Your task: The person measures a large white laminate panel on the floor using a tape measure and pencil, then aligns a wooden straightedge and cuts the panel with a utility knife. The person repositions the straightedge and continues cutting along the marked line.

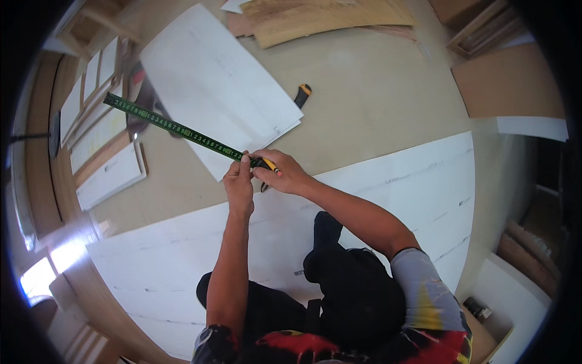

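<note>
A tape measure's dark blade with green markings (176, 126) runs out from my hands toward the upper left, its free end in the air. My left hand (238, 185) is closed, with thumb and fingers pinching the blade near its case. Beside it, my right hand (286, 173) is closed around the tape measure's dark case, which is mostly hidden. A slim yellow pencil-like stick (270, 165) with a reddish end also sits in my right hand. Below the hands hangs a small dark loop, probably a strap.
I kneel or sit on a large white board (394, 182). Ahead lie white sheets (212, 79) and a black-and-yellow utility knife (302, 95). Stacked white-faced panels (112, 173) stand left, wooden pieces (321, 21) lie at the far side, and a brown cardboard-like panel (509, 82) is right.
</note>
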`<move>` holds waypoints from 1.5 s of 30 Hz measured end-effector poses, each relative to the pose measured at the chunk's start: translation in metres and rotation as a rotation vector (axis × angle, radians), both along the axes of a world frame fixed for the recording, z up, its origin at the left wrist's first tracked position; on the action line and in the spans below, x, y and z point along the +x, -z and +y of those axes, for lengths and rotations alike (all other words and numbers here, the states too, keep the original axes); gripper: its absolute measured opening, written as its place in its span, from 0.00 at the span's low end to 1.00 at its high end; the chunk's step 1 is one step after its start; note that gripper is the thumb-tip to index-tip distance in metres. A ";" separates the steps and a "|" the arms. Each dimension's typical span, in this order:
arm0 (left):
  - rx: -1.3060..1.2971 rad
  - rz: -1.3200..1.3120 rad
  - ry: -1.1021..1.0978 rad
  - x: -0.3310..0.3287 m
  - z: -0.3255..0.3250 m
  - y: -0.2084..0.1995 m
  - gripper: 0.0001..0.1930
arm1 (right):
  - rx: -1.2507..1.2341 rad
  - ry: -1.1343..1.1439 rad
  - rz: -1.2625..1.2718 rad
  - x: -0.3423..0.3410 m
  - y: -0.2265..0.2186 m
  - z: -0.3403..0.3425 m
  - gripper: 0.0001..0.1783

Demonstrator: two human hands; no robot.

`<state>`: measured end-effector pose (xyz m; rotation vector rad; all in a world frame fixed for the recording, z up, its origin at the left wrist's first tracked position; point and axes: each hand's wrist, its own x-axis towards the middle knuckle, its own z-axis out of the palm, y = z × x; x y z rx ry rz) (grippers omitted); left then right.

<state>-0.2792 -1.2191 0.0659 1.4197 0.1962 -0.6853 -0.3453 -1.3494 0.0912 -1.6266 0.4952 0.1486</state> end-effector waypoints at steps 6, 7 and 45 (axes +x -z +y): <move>0.234 -0.544 0.509 0.013 -0.111 0.029 0.12 | -0.166 0.320 0.026 -0.024 0.025 -0.091 0.21; 0.232 -0.566 0.540 0.010 -0.132 0.028 0.12 | -0.250 0.373 -0.004 -0.029 0.032 -0.103 0.20; 0.598 -1.232 1.006 0.216 -0.256 0.126 0.16 | -0.840 0.784 0.820 0.093 0.053 -0.334 0.15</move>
